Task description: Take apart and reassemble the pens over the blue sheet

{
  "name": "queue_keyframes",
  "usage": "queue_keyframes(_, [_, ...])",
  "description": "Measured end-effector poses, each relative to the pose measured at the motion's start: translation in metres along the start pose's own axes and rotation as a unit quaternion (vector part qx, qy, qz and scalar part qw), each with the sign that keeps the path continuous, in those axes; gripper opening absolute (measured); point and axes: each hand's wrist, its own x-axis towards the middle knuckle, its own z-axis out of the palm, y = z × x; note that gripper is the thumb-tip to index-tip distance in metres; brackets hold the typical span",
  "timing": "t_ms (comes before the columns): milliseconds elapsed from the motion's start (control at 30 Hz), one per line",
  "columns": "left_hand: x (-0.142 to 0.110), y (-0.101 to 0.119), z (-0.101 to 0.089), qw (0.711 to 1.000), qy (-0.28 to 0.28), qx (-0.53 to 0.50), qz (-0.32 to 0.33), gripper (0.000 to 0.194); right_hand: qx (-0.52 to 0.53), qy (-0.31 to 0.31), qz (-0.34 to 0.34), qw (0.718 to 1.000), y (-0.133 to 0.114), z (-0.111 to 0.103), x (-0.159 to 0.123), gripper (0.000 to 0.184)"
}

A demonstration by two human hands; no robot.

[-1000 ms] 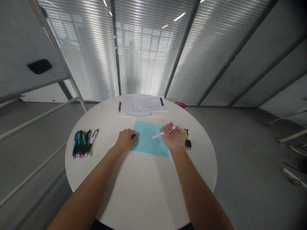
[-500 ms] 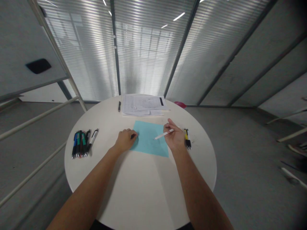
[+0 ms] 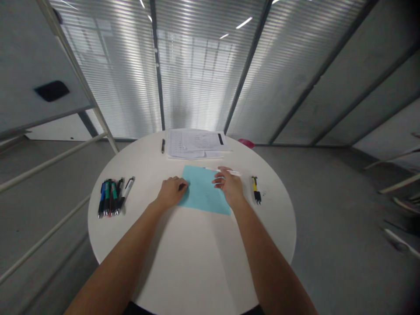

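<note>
A light blue sheet of paper (image 3: 201, 188) lies in the middle of the round white table (image 3: 197, 262). My left hand (image 3: 171, 191) rests closed on the sheet's left edge, with a small dark thing under its fingertips that I cannot make out. My right hand (image 3: 228, 183) is over the sheet's right side, fingers closed round a white pen (image 3: 229, 172) that lies almost level, pointing left and right.
Several coloured pens (image 3: 111, 197) lie in a row at the table's left. A yellow pen and a black pen (image 3: 256, 189) lie at the right. Printed papers (image 3: 197, 143), a black pen (image 3: 163, 145) and a red object (image 3: 246, 142) sit at the far edge.
My right hand has turned over and shifted left onto the sheet; the white pen swung from pointing down-left at the paper to lying level above the fingers. My left hand stayed still.
</note>
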Motion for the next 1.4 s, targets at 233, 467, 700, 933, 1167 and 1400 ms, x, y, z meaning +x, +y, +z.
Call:
queue_keyframes(233, [0.0,0.001,-0.001,1.0,-0.002,0.0,0.003,0.025,-0.161,-0.029,-0.055,0.985,0.008,0.002,-0.008,0.025])
queue_keyframes(467, [-0.001,0.002,-0.002,1.0,-0.008,0.012,-0.002,0.025,-0.277,-0.062,-0.088,0.955,0.015,-0.002,-0.007,0.023])
queue_keyframes(700, [-0.001,0.002,-0.001,1.0,-0.012,0.024,-0.001,0.026,-0.348,-0.071,-0.115,0.928,0.026,-0.007,-0.004,0.024])
queue_keyframes(933, [0.0,0.005,-0.004,0.999,-0.029,0.035,-0.012,0.027,-0.434,-0.086,-0.109,0.89,0.027,-0.005,-0.004,0.022])
queue_keyframes(1167, [-0.001,0.005,-0.005,0.998,-0.03,0.045,-0.018,0.026,-0.504,-0.043,-0.087,0.858,0.017,-0.003,-0.006,0.025])
queue_keyframes(1400, [-0.001,0.006,-0.006,0.998,-0.036,0.047,-0.021,0.027,-0.508,-0.046,-0.082,0.856,0.017,-0.004,-0.005,0.024])
